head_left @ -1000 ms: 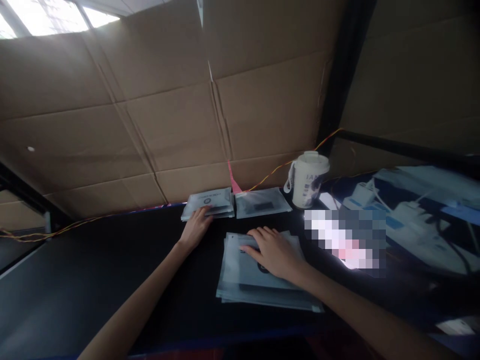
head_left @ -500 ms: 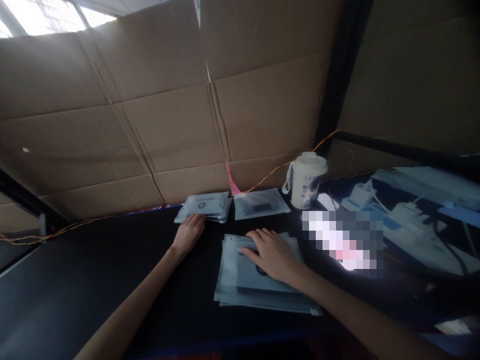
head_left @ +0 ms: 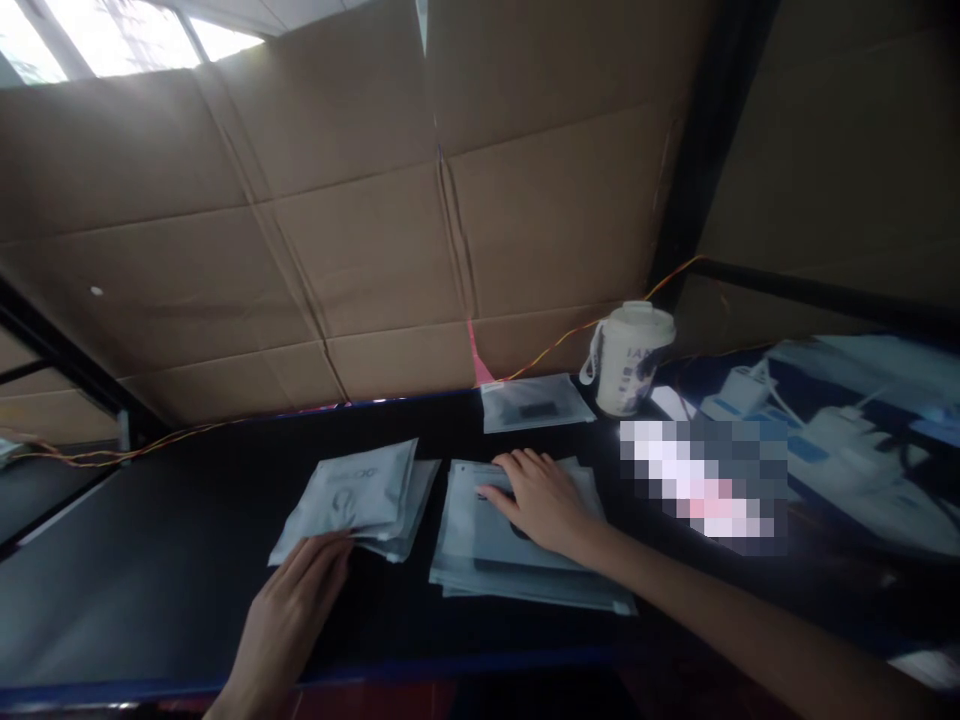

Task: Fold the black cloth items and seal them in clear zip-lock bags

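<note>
Dark tabletop point(head_left: 150, 560) seen from above, backed by a wall of brown cardboard point(head_left: 360, 240). Left hand point(head_left: 289, 615) low at the near edge, palm down, fingers loosely spread and open, fingertips touching the near corner of a small pile of pale plastic pouches point(head_left: 356, 495), lying flat and slightly fanned near the middle of the table. Right hand point(head_left: 544, 500) just beside, to the right, pressed flat and open on top of a larger stack of the same kind of pouches point(head_left: 517, 560), gripping nothing, fingers pointing left across a dark patch on the top pouch. Narrow strip of bare table between the two piles. Farther back, against the cardboard, a single clear pouch point(head_left: 536, 402) with a dark insert, well apart from both hands. Beside it on the right, a white lidded tub point(head_left: 630, 355) with a strap. Thin orange and yellow wire point(head_left: 150, 445) running along the foot of the wall. Blurred-out patch to the right of the stack, contents impossible to tell.
</note>
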A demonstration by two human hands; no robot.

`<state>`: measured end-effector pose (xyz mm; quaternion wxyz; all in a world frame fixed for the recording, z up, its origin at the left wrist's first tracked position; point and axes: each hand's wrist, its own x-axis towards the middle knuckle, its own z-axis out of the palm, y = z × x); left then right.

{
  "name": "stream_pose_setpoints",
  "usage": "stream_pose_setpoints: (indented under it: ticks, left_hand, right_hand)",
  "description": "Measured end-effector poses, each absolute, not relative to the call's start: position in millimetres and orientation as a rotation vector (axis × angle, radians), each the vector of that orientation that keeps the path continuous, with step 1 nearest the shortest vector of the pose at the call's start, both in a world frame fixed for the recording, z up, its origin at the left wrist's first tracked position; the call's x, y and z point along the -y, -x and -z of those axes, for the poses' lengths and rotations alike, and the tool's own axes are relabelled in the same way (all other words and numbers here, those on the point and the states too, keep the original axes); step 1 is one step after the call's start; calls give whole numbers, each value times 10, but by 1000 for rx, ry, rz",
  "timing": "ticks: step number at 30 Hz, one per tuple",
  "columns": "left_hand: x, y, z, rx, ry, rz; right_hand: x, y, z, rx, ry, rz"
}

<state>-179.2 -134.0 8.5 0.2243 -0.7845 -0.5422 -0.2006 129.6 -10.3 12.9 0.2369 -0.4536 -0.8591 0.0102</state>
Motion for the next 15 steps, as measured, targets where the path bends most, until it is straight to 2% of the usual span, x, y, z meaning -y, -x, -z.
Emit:
stream_pose_setpoints:
  ticks: [4,8,11,15]
  left_hand:
    - [1648,1792,-180,1715,1733,857]
    - [1629,1710,-335,1808,1207,1086]
    - [1459,1653,-387,1664,1212,1144]
    - [1217,1571,-407,1377,1535,1107]
  right_hand:
    - [70,-1051,-120,2357,1227,-36]
    - [50,-638,-126,2377,1176,-85]
    - [51,-229,-151,2336,1078,-255]
    - [-10,249,-204,2206,908,-579]
